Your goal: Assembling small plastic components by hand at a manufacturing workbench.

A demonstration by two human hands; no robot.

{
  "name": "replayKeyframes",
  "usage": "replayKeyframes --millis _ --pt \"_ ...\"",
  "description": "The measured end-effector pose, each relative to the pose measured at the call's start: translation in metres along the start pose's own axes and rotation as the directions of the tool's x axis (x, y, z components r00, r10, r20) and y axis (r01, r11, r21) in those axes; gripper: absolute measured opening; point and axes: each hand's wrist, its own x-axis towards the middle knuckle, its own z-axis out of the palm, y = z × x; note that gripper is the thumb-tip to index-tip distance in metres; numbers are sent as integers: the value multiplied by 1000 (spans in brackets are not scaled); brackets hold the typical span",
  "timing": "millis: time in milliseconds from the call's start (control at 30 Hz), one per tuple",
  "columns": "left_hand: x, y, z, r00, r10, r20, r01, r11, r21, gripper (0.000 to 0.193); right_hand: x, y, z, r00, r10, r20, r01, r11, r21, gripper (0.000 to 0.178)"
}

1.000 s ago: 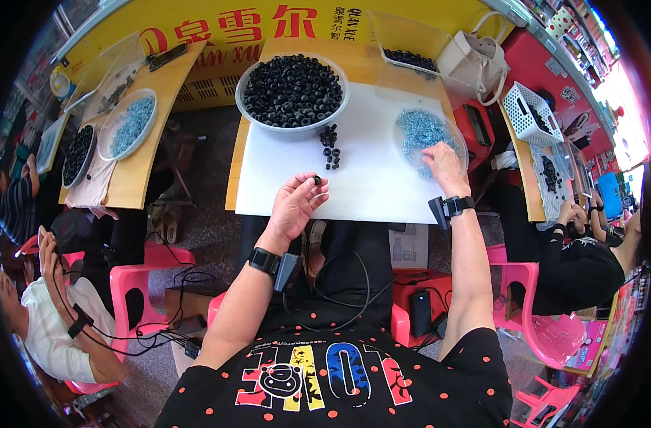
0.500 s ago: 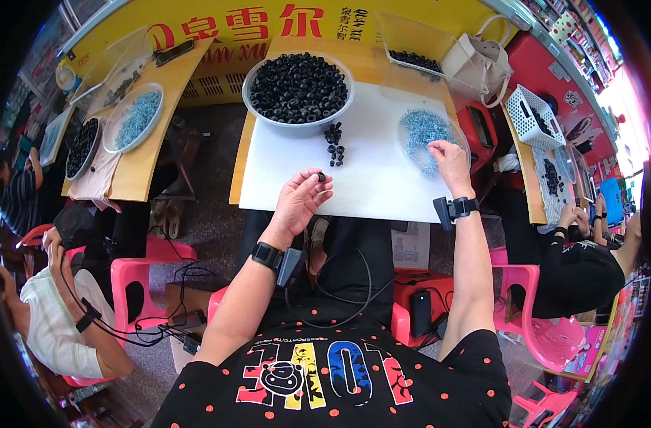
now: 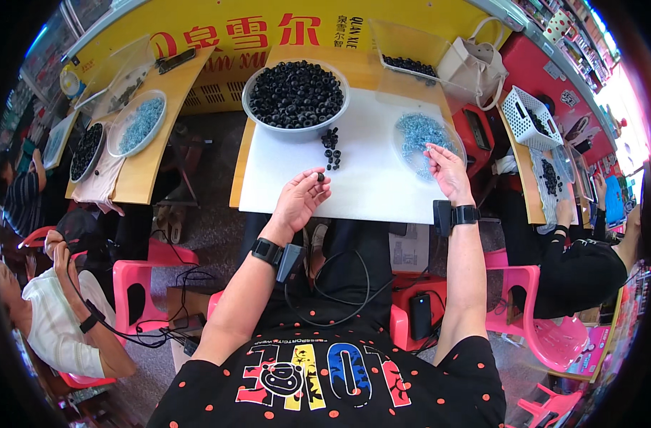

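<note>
My left hand (image 3: 300, 202) pinches a small round black piece (image 3: 320, 177) between thumb and fingertips, just above the near part of the white board (image 3: 368, 192). Beyond it, a clear bowl (image 3: 297, 131) is heaped with black pieces of the same sort, and several loose black pieces (image 3: 332, 158) lie beside it. On the right, my right hand (image 3: 450, 177) is over the near edge of a clear round dish (image 3: 457, 151) holding tiny light-blue translucent pieces (image 3: 419, 133). Its thumb and forefinger are pressed together; what is between them is too small to make out.
A clear tray of black pieces (image 3: 409, 66) and a cream handbag (image 3: 474, 68) stand at the far right of the table. Side tables hold a blue-filled dish (image 3: 141, 123) and a white basket (image 3: 531, 120). Co-workers sit on both sides. A cable (image 3: 365, 299) hangs across my lap.
My right hand has risen slightly off the blue pieces toward the near rim of the dish. My left hand keeps its pinch on the black piece, almost unmoved. The view has shifted slightly.
</note>
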Motion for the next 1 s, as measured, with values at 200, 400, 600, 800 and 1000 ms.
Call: replayKeyframes --millis 200,400,600,800,1000 --pt "-3 -6 21 991 -65 116 67 998 -16 26 -33 7 51 998 1 69 -16 974 225 19" --pt "1 -4 75 992 23 124 -49 975 216 14 -70 18 103 957 106 271 -220 874 433 17" --pt "-10 3 93 943 179 281 -308 793 525 23 -81 22 113 932 186 312 -296 886 357 14" --pt "-12 -5 90 898 308 315 -441 645 624 18 -86 33 111 933 229 277 -313 896 316 14" --pt "-16 -9 82 876 407 258 -472 616 631 12 -89 42 125 947 174 269 -261 907 331 14"
